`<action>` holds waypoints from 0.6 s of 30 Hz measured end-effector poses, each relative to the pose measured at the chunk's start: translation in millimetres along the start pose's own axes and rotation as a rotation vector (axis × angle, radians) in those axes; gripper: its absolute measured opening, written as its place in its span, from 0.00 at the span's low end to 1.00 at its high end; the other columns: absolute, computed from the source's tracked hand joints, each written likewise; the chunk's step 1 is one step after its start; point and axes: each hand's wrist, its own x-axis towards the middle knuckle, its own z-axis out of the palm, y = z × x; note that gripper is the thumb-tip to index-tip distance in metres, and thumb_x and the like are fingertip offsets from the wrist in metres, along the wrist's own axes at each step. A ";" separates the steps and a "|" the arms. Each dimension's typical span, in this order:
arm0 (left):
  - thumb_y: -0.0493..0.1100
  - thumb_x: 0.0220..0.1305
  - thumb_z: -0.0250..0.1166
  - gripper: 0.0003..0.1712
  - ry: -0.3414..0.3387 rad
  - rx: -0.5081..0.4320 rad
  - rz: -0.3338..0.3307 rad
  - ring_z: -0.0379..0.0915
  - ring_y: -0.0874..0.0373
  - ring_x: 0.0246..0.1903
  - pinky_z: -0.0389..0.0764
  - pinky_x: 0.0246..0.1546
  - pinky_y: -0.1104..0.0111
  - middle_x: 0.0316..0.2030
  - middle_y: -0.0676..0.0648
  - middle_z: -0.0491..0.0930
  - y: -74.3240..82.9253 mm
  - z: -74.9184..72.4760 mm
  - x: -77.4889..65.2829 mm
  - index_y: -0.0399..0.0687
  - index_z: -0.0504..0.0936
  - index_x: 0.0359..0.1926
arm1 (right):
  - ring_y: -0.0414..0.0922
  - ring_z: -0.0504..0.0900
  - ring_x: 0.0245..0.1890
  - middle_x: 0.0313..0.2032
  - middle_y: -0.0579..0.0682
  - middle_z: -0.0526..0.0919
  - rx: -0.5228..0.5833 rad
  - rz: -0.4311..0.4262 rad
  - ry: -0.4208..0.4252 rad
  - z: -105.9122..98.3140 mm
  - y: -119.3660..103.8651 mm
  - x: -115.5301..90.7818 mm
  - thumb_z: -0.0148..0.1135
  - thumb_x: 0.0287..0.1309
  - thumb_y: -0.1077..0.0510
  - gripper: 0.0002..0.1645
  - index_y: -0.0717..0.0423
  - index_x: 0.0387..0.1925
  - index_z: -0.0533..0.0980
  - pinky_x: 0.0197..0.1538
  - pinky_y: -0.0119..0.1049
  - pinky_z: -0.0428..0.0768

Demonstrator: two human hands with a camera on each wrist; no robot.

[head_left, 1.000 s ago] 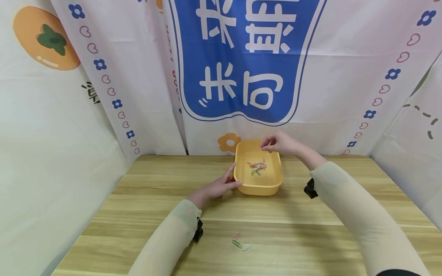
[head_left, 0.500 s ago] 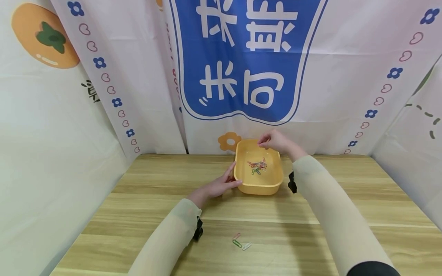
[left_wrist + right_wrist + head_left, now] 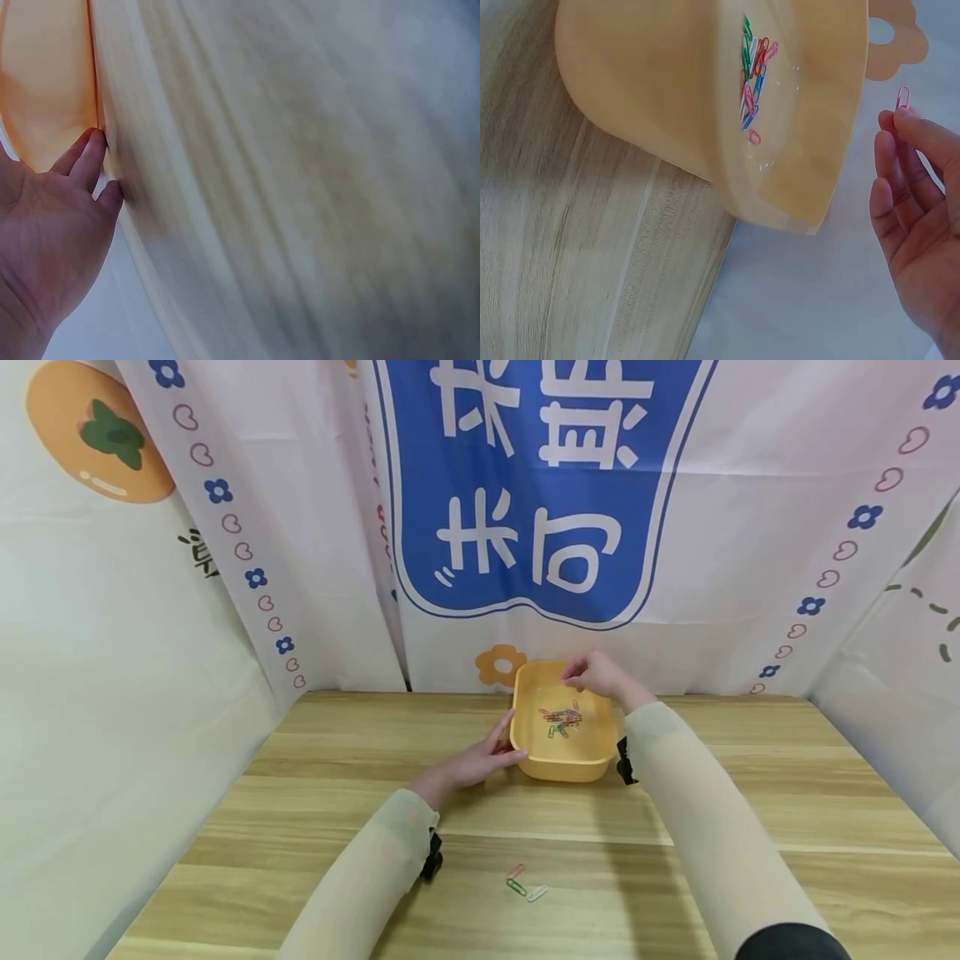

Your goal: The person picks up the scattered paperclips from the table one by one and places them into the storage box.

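A yellow plastic basin (image 3: 566, 772) stands at the back of the table, against the cloth. Inside it lies a small heap of coloured paper clips (image 3: 562, 720). My left hand (image 3: 476, 763) touches the basin's left side near the front corner, thumb and fingers spread; the left wrist view shows several fingers (image 3: 90, 159) fairly straight against the wall. Over the basin's back right part is my right hand (image 3: 600, 677). Between its thumb and forefinger it pinches a pink paper clip (image 3: 904, 95), plain in the right wrist view. The other fingers are loosely bent.
Three loose paper clips lie on the wooden table (image 3: 337, 802) nearer me: a pink one (image 3: 515, 871), a green one (image 3: 516, 887) and a white one (image 3: 537, 893). A printed cloth (image 3: 450, 652) hangs directly behind the basin, and cloth walls flank the table.
My right forearm has swung leftward, while that hand stays above the basin's back right. The left hand and the loose clips have kept their places; the head view has shifted slightly.
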 end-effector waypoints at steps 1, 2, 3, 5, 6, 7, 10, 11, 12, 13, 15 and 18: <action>0.56 0.70 0.58 0.50 -0.001 0.002 -0.002 0.50 0.49 0.70 0.50 0.69 0.55 0.72 0.38 0.53 -0.4 -0.1 0.0 0.72 0.29 0.76 | 0.59 0.77 0.41 0.43 0.65 0.82 -0.003 0.002 0.000 0.5 0.2 0.1 0.60 0.64 0.67 0.08 0.69 0.42 0.81 0.47 0.43 0.78; 0.57 0.70 0.58 0.50 -0.004 0.001 -0.002 0.50 0.49 0.70 0.49 0.69 0.55 0.73 0.38 0.52 -0.9 -0.3 0.4 0.72 0.29 0.76 | 0.58 0.77 0.41 0.43 0.65 0.82 -0.008 0.005 0.002 0.8 0.5 0.1 0.60 0.64 0.67 0.09 0.69 0.42 0.81 0.48 0.44 0.78; 0.57 0.70 0.58 0.51 -0.007 -0.003 -0.003 0.49 0.48 0.71 0.49 0.69 0.54 0.73 0.38 0.52 -1.3 -0.7 0.8 0.71 0.29 0.76 | 0.58 0.77 0.41 0.42 0.64 0.82 -0.012 0.005 0.004 0.9 0.8 0.4 0.60 0.64 0.67 0.09 0.69 0.43 0.81 0.49 0.45 0.78; 0.57 0.69 0.59 0.52 -0.014 -0.008 -0.010 0.49 0.47 0.71 0.48 0.69 0.54 0.73 0.37 0.51 -0.6 -1.3 1.6 0.69 0.28 0.76 | 0.56 0.78 0.41 0.43 0.63 0.82 -0.016 0.009 0.009 0.2 1.6 0.4 0.60 0.64 0.67 0.10 0.70 0.44 0.80 0.50 0.46 0.77; 0.56 0.69 0.59 0.52 -0.015 -0.010 -0.014 0.49 0.47 0.71 0.48 0.69 0.54 0.72 0.36 0.52 1.2 -1.6 1.3 0.67 0.29 0.76 | 0.56 0.78 0.41 0.43 0.63 0.83 -0.018 0.010 0.011 -0.1 2.5 0.7 0.60 0.64 0.67 0.10 0.70 0.44 0.80 0.50 0.46 0.78; 0.57 0.69 0.59 0.52 -0.013 -0.007 -0.014 0.49 0.47 0.71 0.48 0.69 0.54 0.72 0.36 0.52 1.1 -1.4 1.4 0.68 0.29 0.76 | 0.55 0.79 0.41 0.42 0.62 0.83 -0.024 0.008 0.013 -0.6 3.4 0.9 0.60 0.64 0.67 0.11 0.70 0.45 0.80 0.50 0.46 0.78; 0.55 0.71 0.58 0.50 0.000 0.002 -0.014 0.51 0.47 0.70 0.49 0.69 0.54 0.72 0.36 0.54 1.7 -0.4 1.2 0.69 0.29 0.76 | 0.53 0.80 0.41 0.42 0.61 0.83 -0.040 -0.006 0.014 -1.5 5.1 0.8 0.61 0.63 0.66 0.11 0.70 0.45 0.80 0.50 0.46 0.78; 0.56 0.71 0.57 0.50 0.004 0.004 -0.012 0.51 0.48 0.70 0.49 0.69 0.54 0.72 0.37 0.54 1.6 0.1 0.8 0.70 0.29 0.76 | 0.54 0.80 0.41 0.42 0.61 0.84 -0.045 -0.012 0.013 -1.7 5.1 0.4 0.62 0.62 0.66 0.11 0.70 0.45 0.80 0.50 0.46 0.78; 0.56 0.71 0.57 0.49 0.009 0.007 -0.007 0.51 0.48 0.70 0.49 0.69 0.54 0.72 0.37 0.55 1.0 0.7 0.5 0.72 0.29 0.76 | 0.54 0.80 0.41 0.41 0.61 0.84 -0.054 -0.020 0.012 -1.9 4.7 -0.2 0.62 0.62 0.66 0.11 0.69 0.44 0.81 0.49 0.46 0.79; 0.56 0.71 0.57 0.49 0.012 0.010 -0.003 0.51 0.49 0.70 0.49 0.69 0.55 0.72 0.38 0.55 -1.2 1.0 1.1 0.74 0.29 0.75 | 0.54 0.81 0.41 0.41 0.61 0.84 -0.061 -0.024 0.009 -2.2 3.5 -1.4 0.62 0.62 0.66 0.11 0.69 0.44 0.81 0.49 0.45 0.79; 0.56 0.71 0.56 0.48 0.010 0.009 -0.003 0.51 0.49 0.70 0.49 0.69 0.55 0.72 0.38 0.55 -1.2 1.0 1.0 0.74 0.29 0.75 | 0.54 0.81 0.41 0.41 0.60 0.84 -0.065 -0.030 0.001 -2.5 0.2 -4.5 0.62 0.63 0.65 0.11 0.68 0.44 0.81 0.48 0.45 0.79; 0.56 0.71 0.56 0.49 0.010 0.017 -0.004 0.52 0.49 0.70 0.49 0.69 0.55 0.72 0.38 0.55 -1.3 0.7 1.2 0.73 0.29 0.75 | 0.54 0.81 0.40 0.40 0.60 0.84 -0.068 -0.065 -0.021 -3.0 -4.0 -10.5 0.63 0.62 0.64 0.11 0.68 0.44 0.81 0.47 0.45 0.79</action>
